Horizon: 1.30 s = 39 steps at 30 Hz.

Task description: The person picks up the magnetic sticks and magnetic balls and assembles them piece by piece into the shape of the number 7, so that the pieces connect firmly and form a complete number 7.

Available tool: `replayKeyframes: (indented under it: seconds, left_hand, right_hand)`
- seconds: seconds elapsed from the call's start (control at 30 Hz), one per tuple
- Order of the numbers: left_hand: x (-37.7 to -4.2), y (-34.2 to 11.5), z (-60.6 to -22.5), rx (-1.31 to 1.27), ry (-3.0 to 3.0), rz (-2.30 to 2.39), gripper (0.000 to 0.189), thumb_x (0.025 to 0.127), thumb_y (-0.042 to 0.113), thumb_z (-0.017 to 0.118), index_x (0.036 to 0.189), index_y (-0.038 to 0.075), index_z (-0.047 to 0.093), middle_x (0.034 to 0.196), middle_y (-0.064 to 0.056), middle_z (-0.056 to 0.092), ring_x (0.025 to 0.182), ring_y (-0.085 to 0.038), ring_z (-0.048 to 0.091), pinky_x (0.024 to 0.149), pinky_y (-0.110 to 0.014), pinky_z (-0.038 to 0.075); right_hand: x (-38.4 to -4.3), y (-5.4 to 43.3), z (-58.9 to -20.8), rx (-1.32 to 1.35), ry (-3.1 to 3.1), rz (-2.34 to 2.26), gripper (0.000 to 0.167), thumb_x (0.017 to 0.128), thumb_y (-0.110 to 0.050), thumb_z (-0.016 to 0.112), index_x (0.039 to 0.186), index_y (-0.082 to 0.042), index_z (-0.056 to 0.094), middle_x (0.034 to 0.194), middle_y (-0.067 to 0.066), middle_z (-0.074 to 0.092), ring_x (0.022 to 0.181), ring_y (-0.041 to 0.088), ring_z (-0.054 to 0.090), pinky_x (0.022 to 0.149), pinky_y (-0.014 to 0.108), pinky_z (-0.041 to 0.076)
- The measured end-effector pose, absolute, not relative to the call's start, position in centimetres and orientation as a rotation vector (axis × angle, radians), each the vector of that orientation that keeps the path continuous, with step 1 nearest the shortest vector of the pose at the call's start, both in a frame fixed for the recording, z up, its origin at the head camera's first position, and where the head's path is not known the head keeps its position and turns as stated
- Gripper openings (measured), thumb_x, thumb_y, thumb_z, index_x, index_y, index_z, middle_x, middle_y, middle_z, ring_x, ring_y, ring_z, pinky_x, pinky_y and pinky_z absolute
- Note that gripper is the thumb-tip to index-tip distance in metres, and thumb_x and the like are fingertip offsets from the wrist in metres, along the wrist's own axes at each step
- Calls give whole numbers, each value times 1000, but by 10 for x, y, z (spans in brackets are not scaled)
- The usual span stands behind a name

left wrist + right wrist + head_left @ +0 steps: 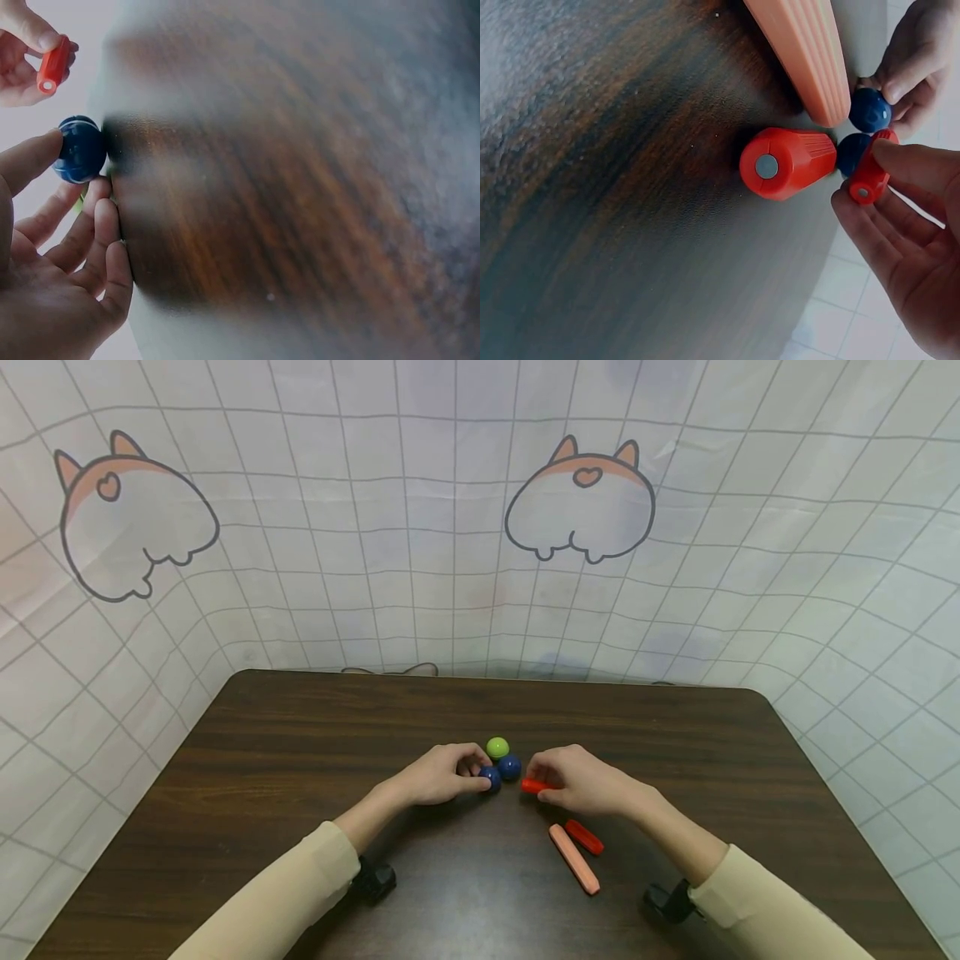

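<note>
Between thumb and fingers, my left hand (pixel 438 774) holds a glossy blue ball (pixel 491 778) at the tabletop. A second blue ball (pixel 509 767) sits just right of it, with a lime-green ball (pixel 497 747) behind. My right hand (pixel 588 781) pinches a short red stick (pixel 872 169), its near end showing a round grey spot in the right wrist view. Closer to the viewer lie another red stick (pixel 584 837) and a longer ridged salmon-orange stick (pixel 574 859). The held red stick and held ball are apart in the head view.
The dark wood-grain table (pixel 315 727) fills the lower view. A white gridded curtain (pixel 450 527) with cartoon animal drawings hangs behind and beside it. Thin dark cables (pixel 408 669) show at the table's back edge.
</note>
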<state>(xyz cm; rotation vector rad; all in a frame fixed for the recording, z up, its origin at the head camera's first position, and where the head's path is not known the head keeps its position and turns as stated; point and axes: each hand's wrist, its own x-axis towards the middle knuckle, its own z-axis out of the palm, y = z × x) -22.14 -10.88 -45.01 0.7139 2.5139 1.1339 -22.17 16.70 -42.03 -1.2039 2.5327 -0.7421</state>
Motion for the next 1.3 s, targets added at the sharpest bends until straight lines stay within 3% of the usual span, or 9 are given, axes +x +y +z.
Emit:
replayKeyframes:
  seconds: [1.3]
  left_hand:
    - [-223,-109,-451,715,2519,1130,23,98,23,73,116,10,67,95,2,62,87,-14,58,77,-32,49]
  right_hand:
    - [-230,157,-415,-1185,2555,-800,19,93,-3,74,111,-6,68,94,-5,68,84,9,63,78,31,54]
